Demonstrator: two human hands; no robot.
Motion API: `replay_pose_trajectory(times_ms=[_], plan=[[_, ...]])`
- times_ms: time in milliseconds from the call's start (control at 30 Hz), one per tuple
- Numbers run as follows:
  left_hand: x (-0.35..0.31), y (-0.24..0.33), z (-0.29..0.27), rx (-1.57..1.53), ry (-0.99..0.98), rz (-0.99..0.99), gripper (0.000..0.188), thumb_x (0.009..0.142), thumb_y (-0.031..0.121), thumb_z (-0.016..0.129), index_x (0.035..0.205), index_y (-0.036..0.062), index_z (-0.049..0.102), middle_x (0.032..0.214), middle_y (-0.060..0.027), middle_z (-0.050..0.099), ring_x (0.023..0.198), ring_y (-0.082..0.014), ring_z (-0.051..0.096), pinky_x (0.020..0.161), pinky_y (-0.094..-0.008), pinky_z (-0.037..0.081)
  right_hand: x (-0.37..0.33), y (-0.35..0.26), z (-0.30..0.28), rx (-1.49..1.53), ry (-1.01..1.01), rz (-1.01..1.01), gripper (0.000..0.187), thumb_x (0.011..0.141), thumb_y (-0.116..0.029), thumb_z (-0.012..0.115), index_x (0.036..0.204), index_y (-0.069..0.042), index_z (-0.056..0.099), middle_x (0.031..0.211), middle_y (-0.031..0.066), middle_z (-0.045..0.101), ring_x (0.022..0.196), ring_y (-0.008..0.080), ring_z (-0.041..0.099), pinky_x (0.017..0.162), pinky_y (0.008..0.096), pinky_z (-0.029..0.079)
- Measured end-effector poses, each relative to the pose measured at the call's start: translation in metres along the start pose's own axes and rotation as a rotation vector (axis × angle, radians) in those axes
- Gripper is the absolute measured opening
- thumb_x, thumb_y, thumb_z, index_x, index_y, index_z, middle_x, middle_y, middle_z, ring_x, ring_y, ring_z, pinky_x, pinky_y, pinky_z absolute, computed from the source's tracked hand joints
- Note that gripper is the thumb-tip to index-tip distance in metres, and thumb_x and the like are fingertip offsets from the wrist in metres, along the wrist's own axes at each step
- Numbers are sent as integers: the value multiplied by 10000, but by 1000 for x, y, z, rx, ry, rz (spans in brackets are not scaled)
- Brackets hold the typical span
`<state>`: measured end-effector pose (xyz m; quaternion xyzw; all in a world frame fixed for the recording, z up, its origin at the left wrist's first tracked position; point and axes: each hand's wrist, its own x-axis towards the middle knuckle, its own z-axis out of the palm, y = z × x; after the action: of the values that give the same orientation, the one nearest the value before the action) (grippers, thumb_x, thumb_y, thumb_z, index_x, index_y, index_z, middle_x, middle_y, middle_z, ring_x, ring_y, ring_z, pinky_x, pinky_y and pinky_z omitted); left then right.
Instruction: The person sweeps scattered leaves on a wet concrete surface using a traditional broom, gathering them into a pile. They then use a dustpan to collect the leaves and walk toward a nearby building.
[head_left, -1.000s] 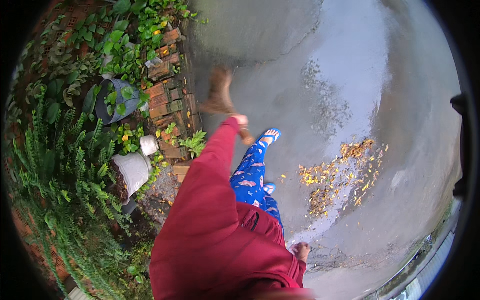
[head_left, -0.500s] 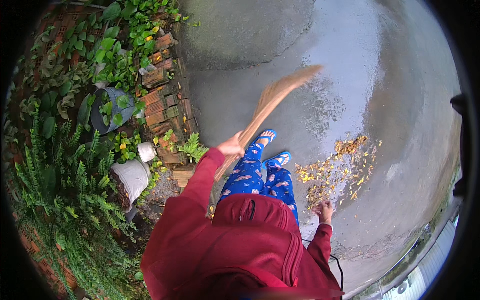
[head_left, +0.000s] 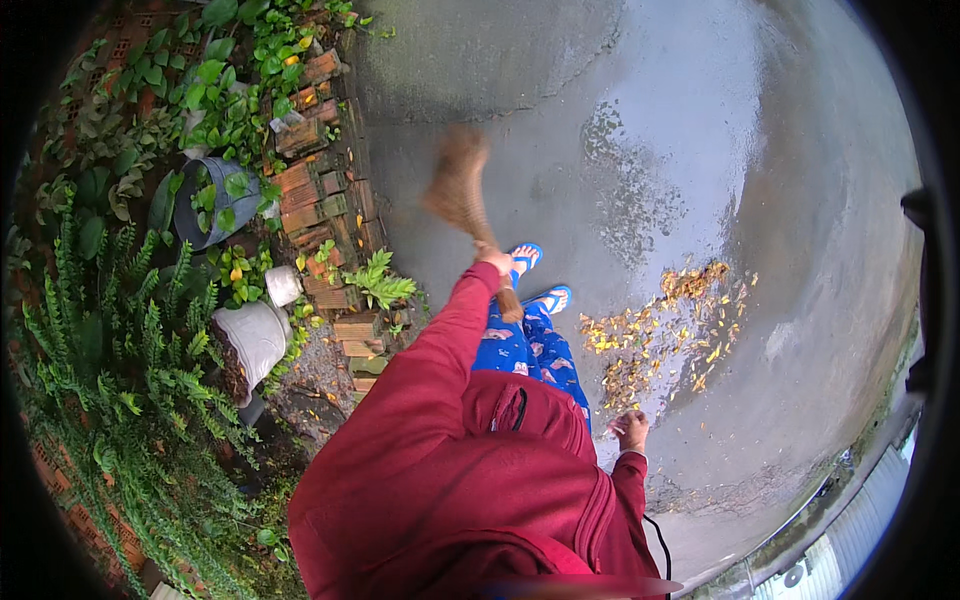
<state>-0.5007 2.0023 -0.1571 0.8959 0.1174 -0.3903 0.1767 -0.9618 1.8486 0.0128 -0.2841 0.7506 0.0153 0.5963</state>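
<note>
My left hand (head_left: 492,257) is wrapped round the handle of a short brown broom (head_left: 463,185). Its bristle end is blurred by motion and reaches over the wet concrete ahead of my feet; the butt of the handle lies in front of my trouser leg. At my right side, my right hand (head_left: 630,430) hangs with loosely bent fingers and nothing visible in it. A loose heap of yellow and brown leaves (head_left: 640,350) is spread on the ground just beyond that hand.
Stacked bricks (head_left: 310,200) form a low edge along the left. Behind them stand a grey bucket (head_left: 215,205), a white pot (head_left: 255,345) and dense green plants (head_left: 110,360). My feet, in blue flip-flops (head_left: 550,298), are on damp concrete (head_left: 520,170). A dark cord (head_left: 660,540) hangs by my right arm.
The broom's bristle end has swung from the right across to the left. My left hand has moved slightly forward and right. The right hand has shifted a little left and down in the view.
</note>
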Motion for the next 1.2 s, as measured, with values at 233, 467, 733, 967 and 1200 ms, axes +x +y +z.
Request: replay_pose_trajectory(times_ms=[233, 467, 733, 967, 1200], plan=[[-49, 55, -90, 128, -370, 160, 919, 676, 176, 657, 1393, 30, 102, 1036, -215, 605, 919, -283, 625, 752, -397, 513, 22, -28, 10, -270, -37, -17, 148, 834, -133, 490, 939, -53, 423, 692, 121, 550, 580, 269, 604, 511, 428, 545], [-33, -7, -169, -188, -555, 92, 1129, 498, 42, 648, 1416, 30, -8, 920, -220, 608, 812, -331, 621, 647, -383, 517, 17, -136, 50, -104, -117, -367, 143, 842, -137, 512, 937, -52, 447, 736, 100, 545, 618, 220, 611, 532, 359, 553], [-36, 49, -16, 199, -362, 25, 928, 619, 79, 618, 1384, 13, 96, 1108, -276, 556, 967, -359, 606, 804, -377, 515, 19, -102, 97, -39, -59, -190, 118, 840, -113, 506, 917, -58, 436, 677, 115, 543, 562, 252, 613, 496, 393, 551], [-23, 67, -115, 26, -939, 248, 994, 622, -54, 592, 1427, 112, 34, 660, -92, 525, 472, -171, 514, 397, -323, 429, 37, -83, 116, -109, -153, -45, 142, 827, -98, 491, 952, -56, 437, 688, 141, 556, 541, 259, 612, 465, 400, 550], [16, 213, -134, 17, -558, 370, 962, 606, -69, 564, 1408, 63, 48, 627, -96, 539, 461, -193, 519, 410, -365, 451, 37, -132, 60, 289, 100, -219, 152, 821, -75, 484, 966, -56, 440, 714, 101, 518, 567, 230, 593, 498, 358, 538]])
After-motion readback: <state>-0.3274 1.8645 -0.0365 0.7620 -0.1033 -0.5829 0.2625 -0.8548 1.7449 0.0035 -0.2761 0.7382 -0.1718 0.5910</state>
